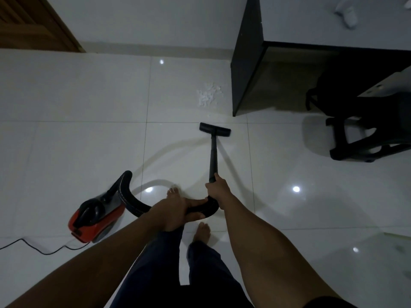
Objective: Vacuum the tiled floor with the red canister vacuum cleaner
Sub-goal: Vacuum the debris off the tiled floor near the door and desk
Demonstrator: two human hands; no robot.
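The red canister vacuum cleaner sits on the tiled floor to the person's left, its black power cord trailing off the left edge of the view, so the socket end is not visible. From the canister a black hose arcs up and round to the wand, which slopes forward to the floor head resting flat on the tiles. The right hand is wrapped closed around the top of the wand, placed, in my judgement, to steer and push the head. The left hand is curled around the hose just behind it, apparently to carry the slack and keep it clear of the bare feet directly beneath; its fingertips pass under the hose and cannot be seen. Ahead of the head, near but not touching it, lies a patch of white debris, just beside the lower corner of a black desk panel. That patch appears to be the next target, and the head is aligned roughly towards it. A black chair stands partly tucked under the desk to the right, its upper part lost in shadow. A wooden door is cut off at the top left. Lighting is dim; whether the machine is running cannot be determined, and the items on the desktop at the top right are too blurred to identify.
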